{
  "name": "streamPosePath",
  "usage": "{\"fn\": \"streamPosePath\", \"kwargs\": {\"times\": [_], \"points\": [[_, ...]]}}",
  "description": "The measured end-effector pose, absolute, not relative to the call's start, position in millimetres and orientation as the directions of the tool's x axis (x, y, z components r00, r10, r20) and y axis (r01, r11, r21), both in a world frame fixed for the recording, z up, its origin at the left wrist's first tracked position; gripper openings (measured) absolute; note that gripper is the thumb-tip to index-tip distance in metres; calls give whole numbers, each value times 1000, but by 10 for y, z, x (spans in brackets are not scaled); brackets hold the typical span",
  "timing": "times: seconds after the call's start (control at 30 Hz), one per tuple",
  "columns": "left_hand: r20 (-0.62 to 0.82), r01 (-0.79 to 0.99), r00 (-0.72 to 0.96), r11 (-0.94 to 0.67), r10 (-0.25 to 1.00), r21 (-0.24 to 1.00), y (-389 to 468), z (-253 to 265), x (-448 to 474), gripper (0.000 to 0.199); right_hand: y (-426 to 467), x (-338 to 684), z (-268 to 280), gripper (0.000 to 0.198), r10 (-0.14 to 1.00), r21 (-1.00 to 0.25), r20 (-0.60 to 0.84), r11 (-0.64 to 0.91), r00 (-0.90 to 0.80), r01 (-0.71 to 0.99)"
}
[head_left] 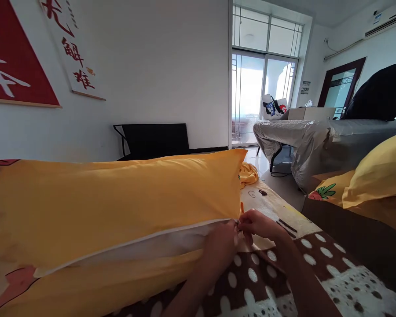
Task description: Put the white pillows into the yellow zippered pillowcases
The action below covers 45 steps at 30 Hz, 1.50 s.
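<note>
A long yellow pillow in a printed cover lies across the bed in front of me. Along its near side the cover's zipper gapes, and whitish filling shows through the slit. My left hand is closed at the right end of this opening, its fingers pinching the zipper edge. Just beside it, my right hand pinches the same zipper end by the pillow's lower right corner. Something small and dark shows between the fingertips; its details are hidden.
Under the pillow spreads a brown and cream patterned blanket. Crumpled yellow cloth lies beyond the pillow's right end. More yellow pillows are at right. Behind stand a black chair and a plastic-covered table with boxes.
</note>
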<state>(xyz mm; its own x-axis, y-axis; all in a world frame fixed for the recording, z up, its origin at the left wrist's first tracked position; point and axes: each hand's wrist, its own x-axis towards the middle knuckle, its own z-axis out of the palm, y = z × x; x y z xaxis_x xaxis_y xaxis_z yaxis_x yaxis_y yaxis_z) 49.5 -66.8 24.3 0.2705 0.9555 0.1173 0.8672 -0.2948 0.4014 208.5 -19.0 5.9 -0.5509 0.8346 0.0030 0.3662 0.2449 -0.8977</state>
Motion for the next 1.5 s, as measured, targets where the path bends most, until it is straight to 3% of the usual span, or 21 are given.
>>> {"fn": "streamPosePath", "kwargs": {"times": [0.23,0.4,0.63,0.77,1.07,1.3,1.5], "points": [[276,723,218,-345,936,598,-540,52,441,25,-140,2063,34,24,812,-948,67,233,-579,217],[292,576,205,-356,934,735,-511,21,395,26,-123,2082,3,28,775,-972,86,204,-627,119],[223,614,113,-245,968,751,-499,-28,427,14,-40,2117,-132,32,710,-975,67,194,-701,104],[265,675,83,-250,961,694,-584,-21,469,11,-8,2151,-171,34,694,-967,66,222,-717,127],[387,834,148,-325,910,447,-629,-87,456,18,-66,2155,-90,34,696,-963,43,221,-717,157],[330,895,47,-187,943,405,-644,-103,520,25,-93,2068,-55,35,727,-953,48,239,-685,186],[397,899,150,-293,905,327,-626,-123,482,27,-118,2036,-24,34,748,-946,83,266,-659,183]]}}
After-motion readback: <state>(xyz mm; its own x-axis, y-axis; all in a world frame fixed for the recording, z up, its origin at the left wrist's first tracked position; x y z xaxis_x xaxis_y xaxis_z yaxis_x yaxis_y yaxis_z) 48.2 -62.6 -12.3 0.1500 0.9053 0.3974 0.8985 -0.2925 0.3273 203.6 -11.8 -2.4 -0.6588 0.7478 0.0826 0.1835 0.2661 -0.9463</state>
